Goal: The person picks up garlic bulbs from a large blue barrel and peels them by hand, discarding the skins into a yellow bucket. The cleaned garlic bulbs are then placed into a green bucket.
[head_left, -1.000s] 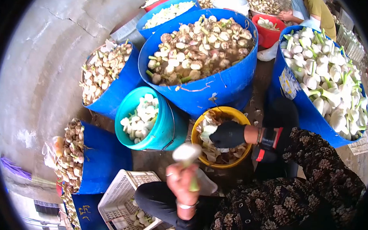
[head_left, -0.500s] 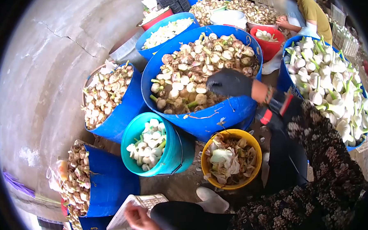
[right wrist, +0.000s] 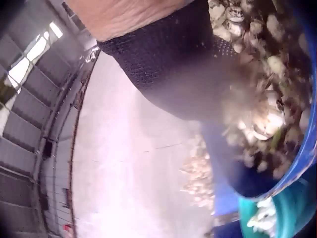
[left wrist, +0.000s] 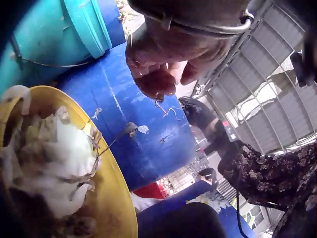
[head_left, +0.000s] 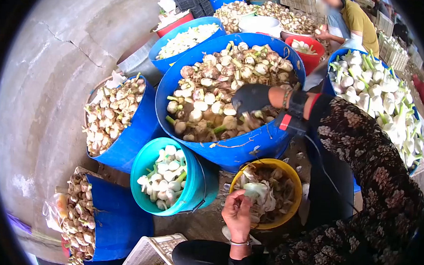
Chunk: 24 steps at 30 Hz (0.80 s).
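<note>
My right hand [head_left: 251, 98], in a black glove, reaches into the large blue tub [head_left: 220, 154] of garlic bulbs in murky water. Pale garlic bulbs [right wrist: 270, 121] lie right at its blurred fingers in the right wrist view; I cannot tell whether it grips one. My bare left hand [head_left: 236, 216], a bangle at its wrist, hovers by the near rim of the yellow bucket [head_left: 294, 209]. Its fingers are loosely curled, with no bulb visible in them. Garlic skins [left wrist: 69, 158] fill that bucket. Left of it stands a turquoise bucket [head_left: 142, 151] of peeled white bulbs.
Another blue tub [head_left: 119, 149] of garlic stands at the left, and one with clean white bulbs [head_left: 374, 94] at the right. A white plastic crate [head_left: 145, 255] sits by my knee. A person in an olive shirt [head_left: 363, 23] works at the far right near a red bucket [head_left: 314, 61].
The left hand held a bulb a second ago, then appeared without it over the crate, and is now beside the yellow bucket. The right hand went from that bucket into the blue tub.
</note>
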Tool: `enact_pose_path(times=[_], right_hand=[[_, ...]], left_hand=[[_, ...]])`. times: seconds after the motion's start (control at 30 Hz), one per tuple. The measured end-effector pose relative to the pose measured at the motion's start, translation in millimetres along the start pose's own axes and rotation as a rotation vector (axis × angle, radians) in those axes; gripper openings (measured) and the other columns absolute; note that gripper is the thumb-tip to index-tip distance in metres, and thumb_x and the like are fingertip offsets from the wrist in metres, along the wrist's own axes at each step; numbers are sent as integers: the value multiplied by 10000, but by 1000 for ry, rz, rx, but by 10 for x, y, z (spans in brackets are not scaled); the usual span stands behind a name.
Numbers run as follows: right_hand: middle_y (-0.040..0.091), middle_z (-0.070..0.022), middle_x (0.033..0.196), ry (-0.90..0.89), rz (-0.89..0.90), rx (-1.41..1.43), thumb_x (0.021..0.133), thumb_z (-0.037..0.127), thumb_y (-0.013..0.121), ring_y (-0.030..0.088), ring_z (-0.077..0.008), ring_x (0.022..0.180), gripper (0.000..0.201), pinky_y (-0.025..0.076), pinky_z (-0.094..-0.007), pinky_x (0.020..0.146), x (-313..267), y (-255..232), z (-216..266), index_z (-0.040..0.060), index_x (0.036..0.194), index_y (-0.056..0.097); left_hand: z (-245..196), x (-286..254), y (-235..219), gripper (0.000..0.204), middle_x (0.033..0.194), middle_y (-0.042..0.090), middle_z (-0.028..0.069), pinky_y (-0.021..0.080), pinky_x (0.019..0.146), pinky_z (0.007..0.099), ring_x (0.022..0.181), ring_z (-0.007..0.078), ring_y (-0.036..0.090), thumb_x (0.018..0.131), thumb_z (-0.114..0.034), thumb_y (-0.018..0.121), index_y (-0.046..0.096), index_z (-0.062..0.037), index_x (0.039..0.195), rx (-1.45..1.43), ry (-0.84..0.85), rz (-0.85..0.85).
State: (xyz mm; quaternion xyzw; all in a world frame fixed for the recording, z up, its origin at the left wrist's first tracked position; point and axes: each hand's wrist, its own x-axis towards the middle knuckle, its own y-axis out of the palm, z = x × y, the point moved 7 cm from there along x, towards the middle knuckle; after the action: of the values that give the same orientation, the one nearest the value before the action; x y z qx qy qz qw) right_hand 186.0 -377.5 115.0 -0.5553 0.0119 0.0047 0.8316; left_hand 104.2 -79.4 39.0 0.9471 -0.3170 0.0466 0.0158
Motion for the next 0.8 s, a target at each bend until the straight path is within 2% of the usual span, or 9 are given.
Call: enact_pose_path(times=[0.07, 0.13, 0.27, 0.33, 0.4, 0.43, 0.5, 0.67, 0.8], right_hand=[[635, -166, 806, -142, -347, 26, 759, 263, 682, 619, -288, 784, 264, 470, -410, 698, -172, -482, 109, 40, 896, 642], [628, -171, 804, -34, -352, 129, 783, 232, 669, 618, -292, 772, 234, 466, -396, 691, -484, -767, 363, 28, 891, 631], [613, -179, 783, -371, -483, 158, 784, 233, 699, 608, -278, 730, 261, 459, -374, 670, -860, -653, 981, 6, 889, 622], [615, -167, 744, -350, -408, 363, 780, 251, 679, 612, -304, 705, 258, 463, -399, 669, -1022, -295, 1237, 12, 862, 629], [617, -122, 721, -281, -323, 541, 827, 232, 652, 603, -197, 623, 239, 471, -347, 579, -1151, 137, 1363, 7, 904, 624], [617, -122, 721, -282, -316, 561, 827, 232, 652, 603, -197, 623, 239, 471, -347, 579, -1231, 270, 1414, 7, 904, 624], [603, -63, 702, -74, -169, 1144, 893, 207, 590, 561, -97, 550, 229, 443, -258, 470, -1362, 611, 1362, 4, 998, 605], [593, -23, 728, -29, -13, 1300, 947, 172, 509, 566, -79, 568, 254, 446, -216, 468, -1708, 1529, 1299, 14, 1143, 547], [608, -48, 815, -167, -3, 1275, 919, 141, 539, 576, -95, 666, 210, 472, -250, 561, -1841, 1522, 1594, 5, 1079, 554]], left_hand=[[6, -3, -23, 209, 750, 541, -1, 449, 602, 208, 653, 71, 526, 839, 69, 560, 578, -14, 1031, -105, -24, -45], [-29, 4, 14, 274, 796, 550, 12, 447, 596, 208, 687, 82, 541, 845, 48, 567, 536, -23, 1107, -146, 25, -17], [-517, 39, 165, 651, 1101, 487, 67, 479, 784, 269, 949, 149, 535, 811, 28, 628, 300, -56, 1366, 11, 209, -73], [-486, 27, 233, 774, 1203, 474, 101, 465, 868, 310, 1049, 173, 515, 781, 56, 657, 236, -76, 1417, -62, 183, -5], [-391, -71, 264, 682, 1211, 490, 119, 478, 865, 311, 1057, 176, 519, 775, 43, 676, 314, -5, 1351, -211, 196, 71], [-282, -170, 235, 606, 1138, 529, 106, 503, 817, 316, 982, 182, 560, 784, 8, 677, 365, 2, 1304, -272, 139, 34], [-159, -391, 238, 507, 986, 596, 92, 540, 724, 326, 813, 188, 626, 800, -80, 685, 441, 4, 1237, -488, -16, 11], [25, -685, 159, 536, 990, 607, 127, 533, 742, 339, 840, 232, 626, 796, -113, 677, 425, 3, 1255, -608, -178, 41], [16, -729, 169, 590, 1156, 539, 112, 514, 790, 335, 936, 203, 581, 784, -72, 631, 377, -22, 1314, -453, -182, -2]])
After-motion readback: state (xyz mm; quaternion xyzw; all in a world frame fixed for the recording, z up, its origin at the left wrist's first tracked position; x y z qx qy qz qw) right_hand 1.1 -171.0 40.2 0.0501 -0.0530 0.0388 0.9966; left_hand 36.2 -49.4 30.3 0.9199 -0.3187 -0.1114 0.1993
